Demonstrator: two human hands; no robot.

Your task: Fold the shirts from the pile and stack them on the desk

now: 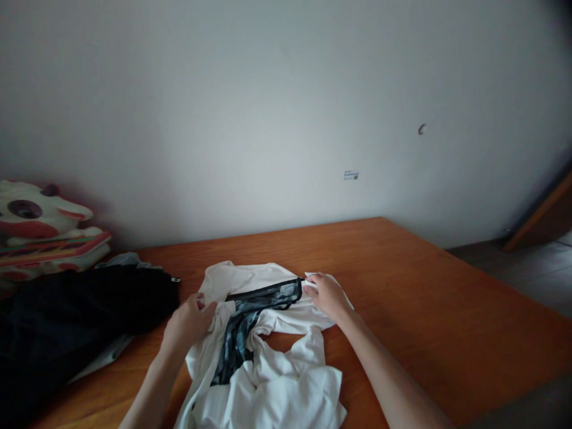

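Evidently one rumpled white cloth garment with a dark grey, mottled, black-edged panel [241, 322] lies on the brown wooden worktop [429, 310], directly between two bare hands. Its long axis runs from the near edge toward the pale wall [268, 119], while the far part spreads crosswise; the panel bends from near left up toward the right. The left hand [190, 319] pinches white fabric at the garment's left side; the right hand [327, 295] grips it beside the panel's right end. To the left sit one heap of black cloth [89, 304] and, behind it, one white-and-red cartoon-animal figure [44, 232]. One small printed label [351, 175] marks the wall.
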